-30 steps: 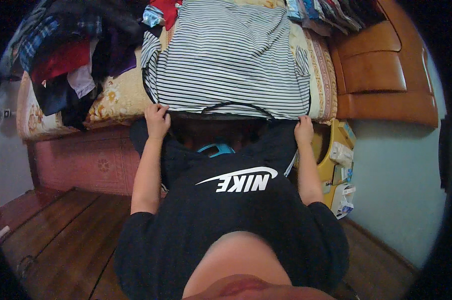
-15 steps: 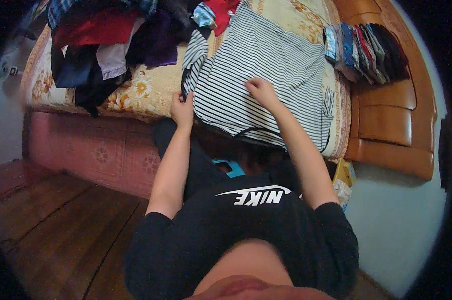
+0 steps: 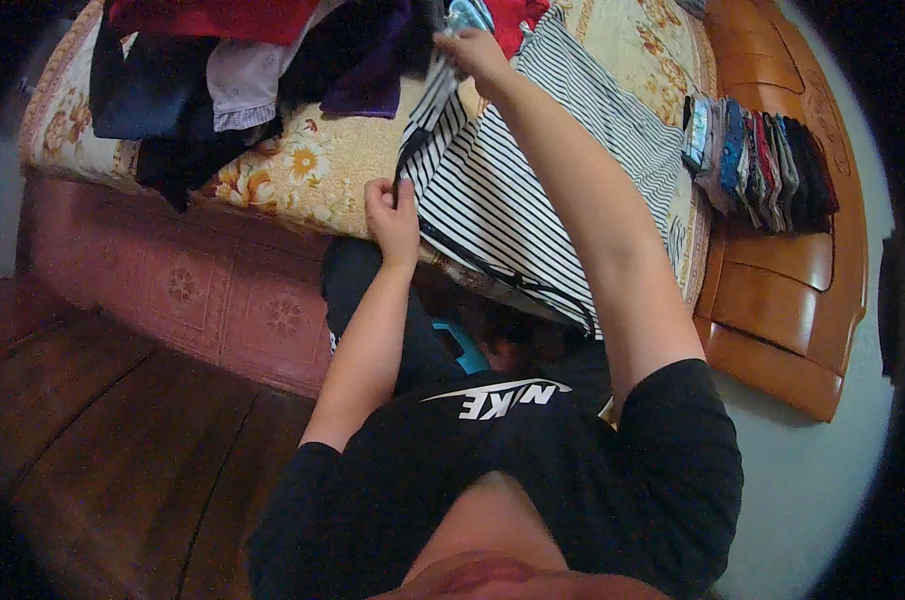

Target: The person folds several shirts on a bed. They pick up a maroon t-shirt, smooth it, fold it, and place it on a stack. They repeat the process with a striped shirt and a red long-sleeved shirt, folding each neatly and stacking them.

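Note:
A black-and-white striped shirt [image 3: 512,200] lies spread on the bed, its dark-trimmed edge along the bed's near side. My left hand [image 3: 394,215] is closed on the shirt's left edge, close to the front of the bed. Farther away, my right hand [image 3: 472,58] pinches a striped part that looks like a sleeve [image 3: 440,100], pulled up and away from the left hand. My right forearm covers some of the shirt's middle.
At the far left lies a heap of clothes with a lilac piece [image 3: 244,85] and a purple piece [image 3: 367,75]. A row of folded clothes [image 3: 757,165] leans by the wooden headboard [image 3: 762,300]. A flowered sheet [image 3: 307,165] covers the bed. Something blue [image 3: 460,345] shows below.
My right hand has gone from above the shirt's middle to its far left part and taken hold of the cloth there. The left hand keeps its grip on the edge. The whole view has shifted.

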Available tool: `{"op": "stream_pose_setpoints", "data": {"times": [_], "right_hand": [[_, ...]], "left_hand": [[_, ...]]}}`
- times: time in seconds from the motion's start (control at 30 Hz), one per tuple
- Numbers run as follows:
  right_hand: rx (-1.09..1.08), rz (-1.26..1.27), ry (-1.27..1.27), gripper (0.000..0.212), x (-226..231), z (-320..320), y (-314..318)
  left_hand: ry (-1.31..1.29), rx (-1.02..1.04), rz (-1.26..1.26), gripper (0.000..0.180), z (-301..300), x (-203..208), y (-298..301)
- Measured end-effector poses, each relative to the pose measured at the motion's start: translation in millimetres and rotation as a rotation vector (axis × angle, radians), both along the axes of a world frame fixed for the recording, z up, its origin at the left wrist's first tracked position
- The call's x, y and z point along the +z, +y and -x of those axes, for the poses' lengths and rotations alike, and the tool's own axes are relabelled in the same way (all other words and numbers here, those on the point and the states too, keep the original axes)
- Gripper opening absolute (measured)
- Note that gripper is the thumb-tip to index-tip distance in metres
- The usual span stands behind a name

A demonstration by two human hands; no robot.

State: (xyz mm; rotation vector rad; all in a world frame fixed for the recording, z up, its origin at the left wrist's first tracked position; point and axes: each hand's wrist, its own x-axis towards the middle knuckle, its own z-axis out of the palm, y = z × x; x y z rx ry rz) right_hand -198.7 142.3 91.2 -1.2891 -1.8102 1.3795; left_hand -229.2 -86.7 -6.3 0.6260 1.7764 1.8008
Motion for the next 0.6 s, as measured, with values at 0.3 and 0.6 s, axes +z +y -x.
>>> {"op": "stream_pose_setpoints", "data": {"times": [0.3,0.6], "right_hand": [[-0.148,-0.356,0.214,0.023,87,-87,-113],[-0.455,-0.09,-0.541,0.033,-112,-260,-192]], "left_hand": [[0.35,-0.133,-0.073,0.027,2,27,-26],[0.415,-0.356,-0.031,0.042,5,-4,-22]]}}
